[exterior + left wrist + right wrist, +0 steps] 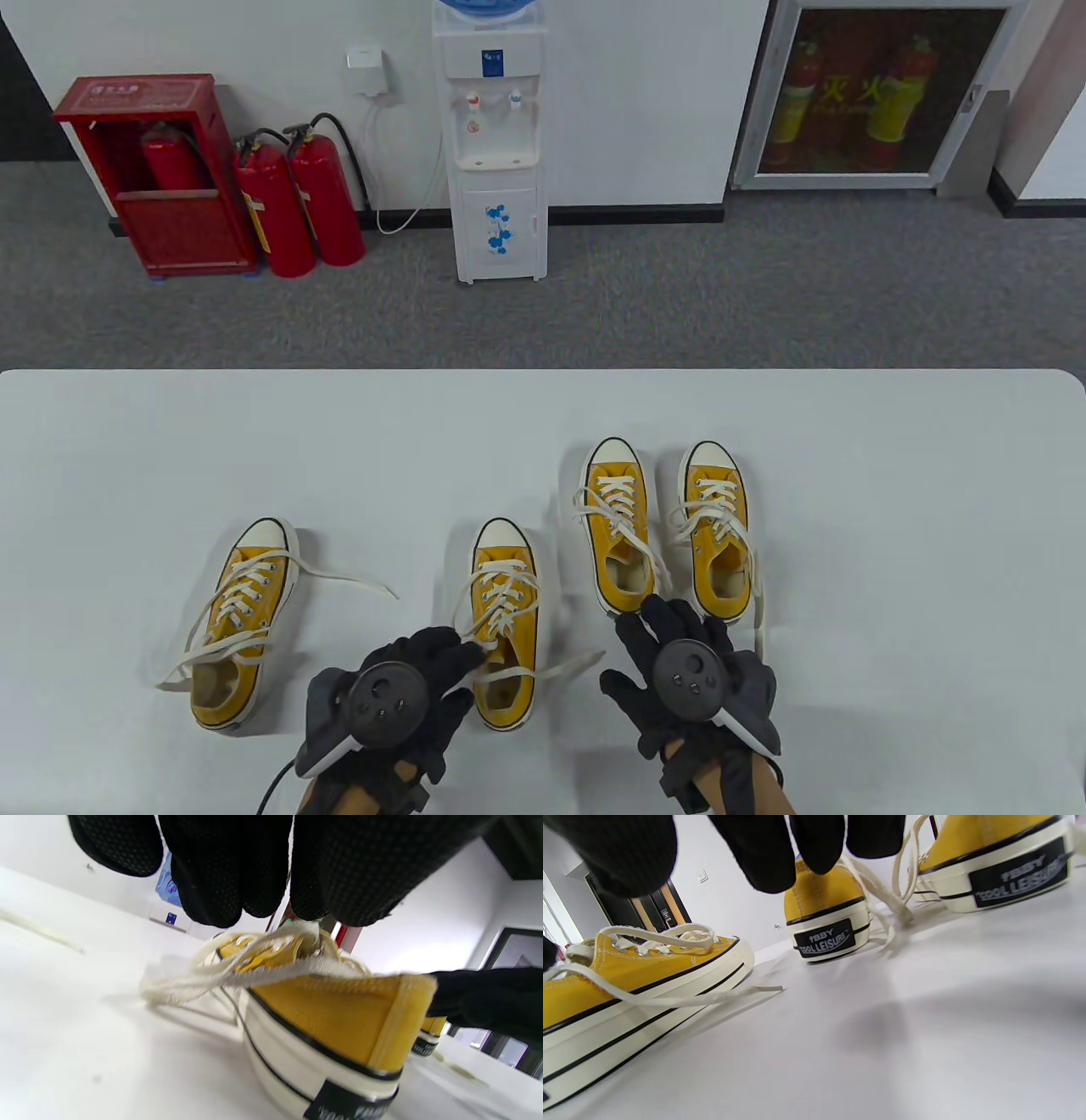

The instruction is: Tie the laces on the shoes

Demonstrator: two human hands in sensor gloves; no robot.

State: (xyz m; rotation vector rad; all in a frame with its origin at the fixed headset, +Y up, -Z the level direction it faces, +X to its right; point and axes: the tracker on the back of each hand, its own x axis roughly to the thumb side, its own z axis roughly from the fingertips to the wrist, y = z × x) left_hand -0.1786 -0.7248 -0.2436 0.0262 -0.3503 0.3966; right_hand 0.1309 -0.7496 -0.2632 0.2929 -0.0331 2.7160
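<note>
Four yellow low sneakers with cream laces stand on the white table (891,509). My left hand (467,652) reaches to the middle shoe (506,594) and pinches its lace (477,649) near the top eyelets. In the left wrist view the lace (263,974) rises to my fingertips (220,904) over that shoe (339,1018). My right hand (646,618) hovers open and empty behind the heel of the third shoe (618,518). In the right wrist view its fingers (768,866) hang above that heel (824,910).
A far-left shoe (237,624) has loose laces trailing over the table. A fourth shoe (719,526) stands at the right, its lace running down toward my right hand. The middle shoe's other lace end (560,666) lies across the table between my hands.
</note>
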